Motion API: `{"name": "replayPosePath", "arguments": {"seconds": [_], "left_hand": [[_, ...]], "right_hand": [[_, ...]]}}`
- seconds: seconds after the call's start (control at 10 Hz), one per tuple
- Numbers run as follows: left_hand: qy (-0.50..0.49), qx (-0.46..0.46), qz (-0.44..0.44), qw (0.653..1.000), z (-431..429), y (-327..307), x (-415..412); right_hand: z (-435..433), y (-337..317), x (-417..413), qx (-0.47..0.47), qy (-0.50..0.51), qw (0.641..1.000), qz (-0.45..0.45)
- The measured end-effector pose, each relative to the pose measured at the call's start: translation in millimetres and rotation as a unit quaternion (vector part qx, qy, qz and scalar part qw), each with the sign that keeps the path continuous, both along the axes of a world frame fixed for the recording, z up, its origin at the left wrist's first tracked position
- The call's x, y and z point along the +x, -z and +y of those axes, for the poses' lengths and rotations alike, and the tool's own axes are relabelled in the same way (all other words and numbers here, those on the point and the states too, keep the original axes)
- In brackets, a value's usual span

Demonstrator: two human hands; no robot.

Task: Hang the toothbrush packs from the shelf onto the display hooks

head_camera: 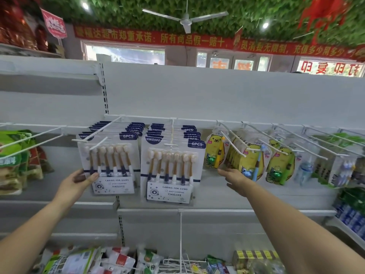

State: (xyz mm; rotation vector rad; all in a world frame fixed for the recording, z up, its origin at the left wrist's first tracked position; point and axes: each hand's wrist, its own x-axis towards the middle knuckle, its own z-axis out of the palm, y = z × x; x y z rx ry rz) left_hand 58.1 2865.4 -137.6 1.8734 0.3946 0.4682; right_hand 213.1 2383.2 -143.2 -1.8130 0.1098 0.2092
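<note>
A white six-piece toothbrush pack [110,165] hangs at the front of the left display hook [98,133], with several like packs behind it. My left hand [81,180] holds that front pack by its lower left edge, thumb on its face. A second row of the same packs [170,171] hangs on the hook [172,133] to the right. My right hand [234,177] reaches out, fingers relaxed, just below the yellow bear toothbrush packs [214,153], holding nothing.
More yellow bear packs [254,161] and clear packs [306,169] hang on hooks further right. Green bags [11,155] hang at the left beside bare hooks [39,139]. Loose packets [83,260] and a wire rack [180,262] lie on the shelf below.
</note>
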Motion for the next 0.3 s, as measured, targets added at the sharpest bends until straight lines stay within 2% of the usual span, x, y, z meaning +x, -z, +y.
{"name": "replayPosePath", "arguments": {"seconds": [0.1, 0.2, 0.3], "left_hand": [[-0.024, 0.022, 0.017, 0.999, -3.9, -3.1, -4.7], [-0.023, 0.065, 0.076, 0.995, -4.1, -1.4, -9.9], [-0.009, 0.122, 0.136, 0.983, -8.6, -1.7, -21.2]], "right_hand": [[-3.5, -5.3, -15.9, -0.130, -0.041, 0.990, -0.018], [-5.2, -8.6, -29.7, -0.268, -0.100, 0.957, -0.057], [-9.5, -14.1, -48.0, -0.336, -0.119, 0.931, -0.078]]}}
